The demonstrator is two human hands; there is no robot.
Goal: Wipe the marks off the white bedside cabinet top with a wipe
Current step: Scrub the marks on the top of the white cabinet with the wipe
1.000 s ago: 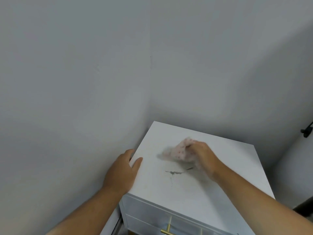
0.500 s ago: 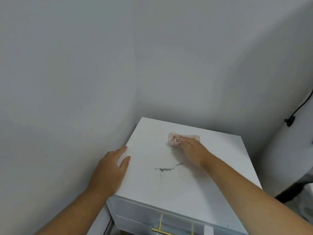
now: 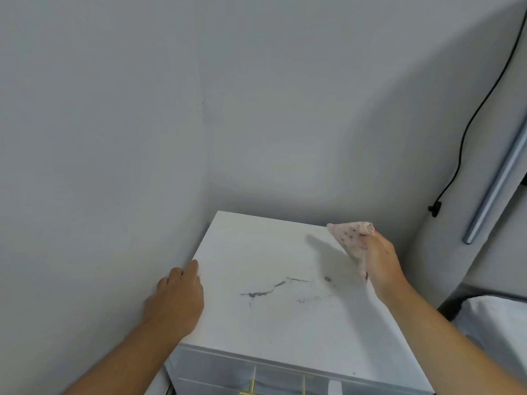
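The white bedside cabinet top point(image 3: 251, 252) fills the lower middle of the head view. Dark grey marks point(image 3: 271, 289) run across its centre, with a small dark spot point(image 3: 327, 279) and faint smudges further right. My right hand point(image 3: 380, 263) is at the cabinet's back right, shut on a pinkish, stained wipe point(image 3: 351, 238) that looks raised a little off the surface and casts a shadow on the top. My left hand point(image 3: 176, 297) lies flat over the cabinet's left edge, fingers spread, holding nothing.
The cabinet stands in a corner between two grey walls. A drawer front with a gold handle point(image 3: 251, 386) shows at the bottom. A black cable point(image 3: 467, 129) and a grey bar point(image 3: 496, 183) hang at the right, with bedding point(image 3: 496, 323) below.
My right hand has carried the wipe from the cabinet's middle to its back right and seemingly off the surface. The view has shifted right. The left hand stays on the left edge.
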